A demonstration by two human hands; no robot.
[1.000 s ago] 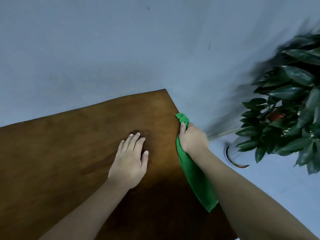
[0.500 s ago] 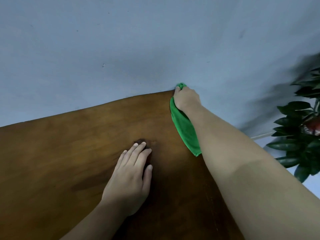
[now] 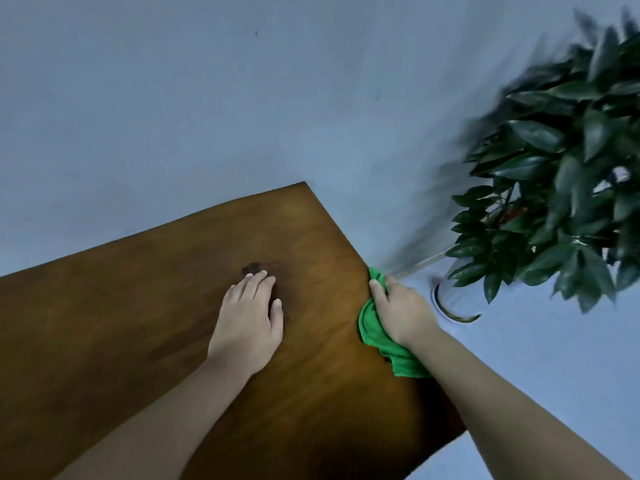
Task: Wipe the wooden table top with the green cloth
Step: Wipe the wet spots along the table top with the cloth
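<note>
Your right hand squeezes the green cloth at the counter edge. Your left hand lies flat, fingers spread a little, holding nothing.

Left hand flat, right hand fisted

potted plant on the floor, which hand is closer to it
Right. The right hand grips the green cloth at the table edge that faces the potted plant. The left hand lies flat further in on the table top, away from it.
</note>
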